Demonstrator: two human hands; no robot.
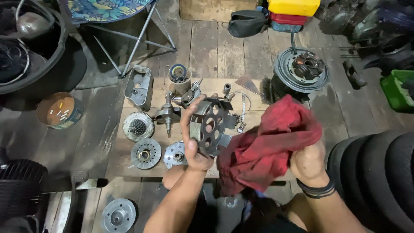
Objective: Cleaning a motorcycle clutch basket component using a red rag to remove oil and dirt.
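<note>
Left hand: the left hand (195, 138) grips a round metal clutch basket (212, 126), thumb along its near rim and fingers curled over the far side, holding it up above the board.
Right hand: the right hand (307, 163) is clenched on a bunched red rag (267, 146), which hangs between the two hands and touches the basket's right edge.
Clutch basket: tilted on edge, its holed face turned toward the camera.
Beyond the left hand: a crankshaft (167, 114) and a small metal cup of parts (179, 78) lie on the wooden board (129, 162).
Left of the left hand: a toothed gear (138, 126) and a slotted disc (145, 153), side by side.
Beyond the right hand: a stator plate (302, 69) on the floor.
Right of the right hand: black tyres (375, 172), close by.
</note>
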